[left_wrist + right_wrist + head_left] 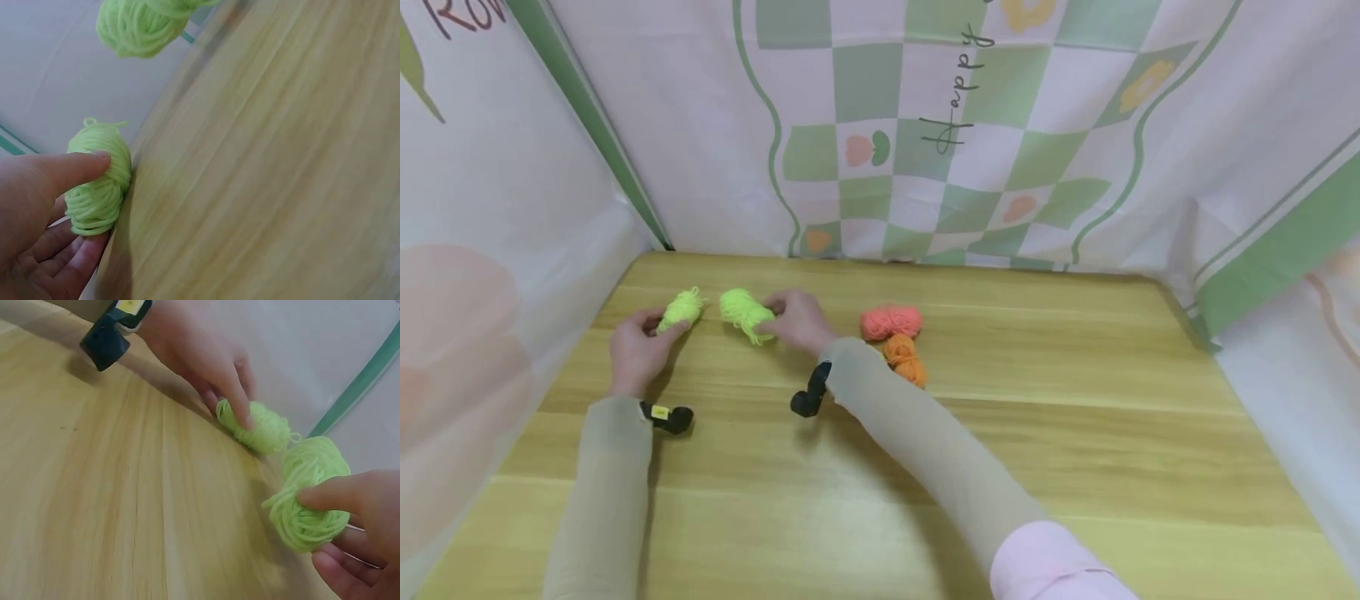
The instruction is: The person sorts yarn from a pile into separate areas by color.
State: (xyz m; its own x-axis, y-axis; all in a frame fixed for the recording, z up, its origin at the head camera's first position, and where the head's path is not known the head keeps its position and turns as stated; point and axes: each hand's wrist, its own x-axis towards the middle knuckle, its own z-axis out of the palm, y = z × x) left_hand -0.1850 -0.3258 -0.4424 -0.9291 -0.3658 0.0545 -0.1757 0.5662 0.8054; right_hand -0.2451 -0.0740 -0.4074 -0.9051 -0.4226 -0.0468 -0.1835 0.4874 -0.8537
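At the table's far left, my left hand (638, 350) pinches a small yellow-green yarn skein (682, 309) between thumb and fingers. In the left wrist view the thumb lies across this skein (100, 181), with loose loops sticking out of its top. My right hand (801, 320) grips a second yellow-green skein (745, 313) by its right end, a short way right of the first. The right wrist view shows that second skein (311, 494) over the wood, its thumb pressed on the strands and its fingers behind.
Right of my right hand lie a coral-pink yarn skein (891, 322) and an orange skein (906, 360), close together. My right sleeve (925, 425) partly covers a bit of yellow beside them. Printed cloth (865, 200) hangs behind the wooden table (1075, 400) and along its sides.
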